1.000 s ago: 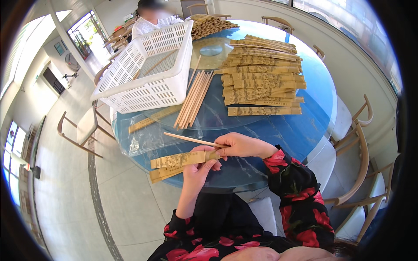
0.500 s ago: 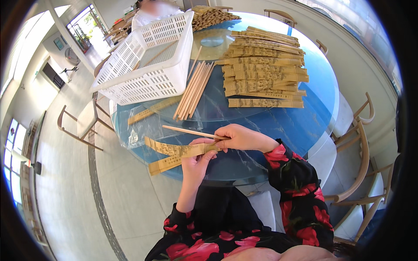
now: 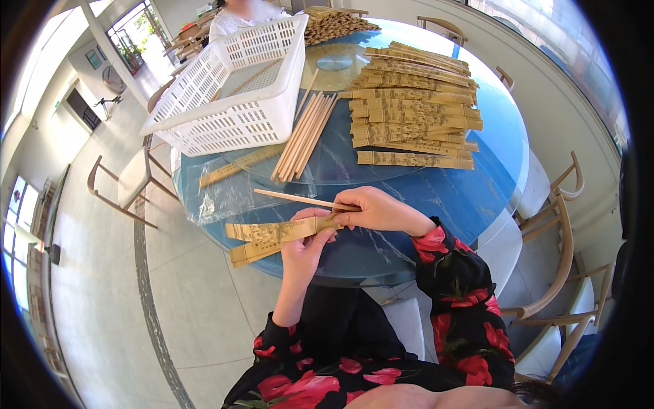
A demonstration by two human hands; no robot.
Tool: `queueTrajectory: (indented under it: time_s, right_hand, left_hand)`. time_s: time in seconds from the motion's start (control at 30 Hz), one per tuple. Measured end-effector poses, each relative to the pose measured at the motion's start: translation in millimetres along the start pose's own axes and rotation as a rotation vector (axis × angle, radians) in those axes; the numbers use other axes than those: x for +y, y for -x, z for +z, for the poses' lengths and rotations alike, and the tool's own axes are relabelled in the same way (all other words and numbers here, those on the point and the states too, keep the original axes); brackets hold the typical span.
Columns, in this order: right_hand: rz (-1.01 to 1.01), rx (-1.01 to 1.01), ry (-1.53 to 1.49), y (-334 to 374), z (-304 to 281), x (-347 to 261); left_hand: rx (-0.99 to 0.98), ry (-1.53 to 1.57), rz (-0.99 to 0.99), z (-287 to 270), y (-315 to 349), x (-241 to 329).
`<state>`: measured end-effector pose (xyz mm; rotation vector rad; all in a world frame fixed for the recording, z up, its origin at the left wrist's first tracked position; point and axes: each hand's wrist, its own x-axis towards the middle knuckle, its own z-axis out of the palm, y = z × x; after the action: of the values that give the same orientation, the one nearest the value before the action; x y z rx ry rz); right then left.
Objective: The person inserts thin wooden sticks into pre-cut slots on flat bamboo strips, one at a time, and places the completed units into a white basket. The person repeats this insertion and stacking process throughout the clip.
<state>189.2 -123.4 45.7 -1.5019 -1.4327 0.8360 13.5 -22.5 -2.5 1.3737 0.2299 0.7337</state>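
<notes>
Over the near edge of the round blue table (image 3: 443, 198), my left hand (image 3: 304, 249) grips long, narrow tan paper sleeves with dark print. The upper sleeve (image 3: 269, 232) runs leftward out of my fingers, and another sleeve (image 3: 248, 255) hangs just below it. Closed in a pinch, my right hand (image 3: 378, 210) meets the sleeves' right end. It also holds a thin pale wooden chopstick (image 3: 289, 197), which points left above the sleeves. My fingers hide the sleeve's mouth and the chopstick's right end.
A bundle of chopsticks (image 3: 306, 140) lies beside a white plastic basket (image 3: 238, 123). Stacked paper sleeves (image 3: 415, 112) cover the table's right part, with another pile (image 3: 337, 26) far back. Clear plastic wrap (image 3: 235, 198) lies left. A person (image 3: 238, 20) sits across; chairs (image 3: 129, 184) stand around.
The upper sleeve's free end has dropped and lies flatter, closer to the lower one. My hands have shifted only slightly, both still gripping. The view has moved a little.
</notes>
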Motion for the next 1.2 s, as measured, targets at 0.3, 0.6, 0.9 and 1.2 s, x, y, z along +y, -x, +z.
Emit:
queueTrajectory:
  time_s: [0.3,0.6,0.9,1.2]
  right_hand:
    - [-0.032,0.113,-0.1,6.2,-29.9,-4.6]
    - [0.042,0.047,0.098,12.7,-42.3,-9.3]
    - [0.125,0.02,0.211,14.3,-42.5,-10.7]
    - [0.105,0.021,0.263,11.0,-35.9,-14.2]
  left_hand:
    - [0.107,0.002,0.053,-27.6,-9.3,2.1]
    - [0.227,0.034,0.079,-53.5,-13.6,4.7]
    - [0.197,0.049,0.095,-50.9,-11.9,4.7]
    - [0.153,0.019,0.07,-50.4,-11.4,8.7]
